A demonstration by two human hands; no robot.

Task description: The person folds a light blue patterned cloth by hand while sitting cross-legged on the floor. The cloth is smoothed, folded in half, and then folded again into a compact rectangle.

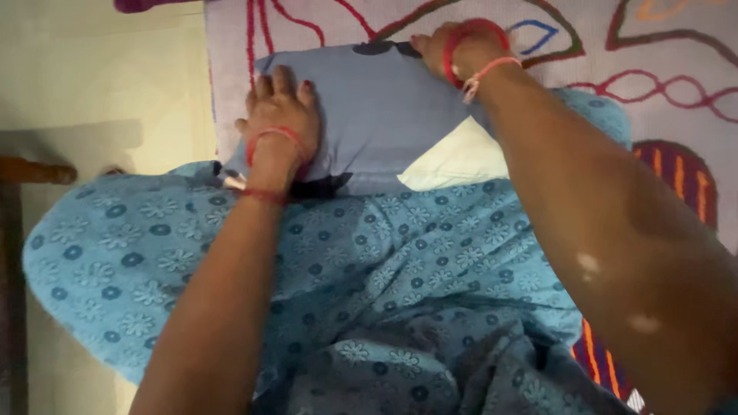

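A grey-blue pillow (377, 107), or a pillowcase stretched over one, lies on a pale lilac rug (615, 54) patterned with red, blue and orange looping lines, just ahead of the person's knees. Its near edge is tucked under blue floral cloth (369, 269), a garment or sheet printed with small flowers and rings, that covers the lap and fills the lower half of the view. Where the grey-blue cover ends, a white triangle of inner pillow (453, 161) shows, bordered by the floral cloth below.

The left hand (278, 115) rests palm down on the left part of the pillow, fingers extended and close together, pressing flat on the fabric rather than gripping it. Red bangles (269, 138) and a red thread circle that wrist.

The right hand (453, 46) is at the pillow's far top edge, fingers curled over and closed on the rim of the grey-blue fabric there; dark shapes printed on the cover lie just beside it. A red bangle and a pink cord (480, 73) sit at this wrist, and the forearm crosses the right side of the view.

To the left of the rug lies a cream floor (92, 84), and a dark wooden furniture leg (34, 170) juts in at the left edge.
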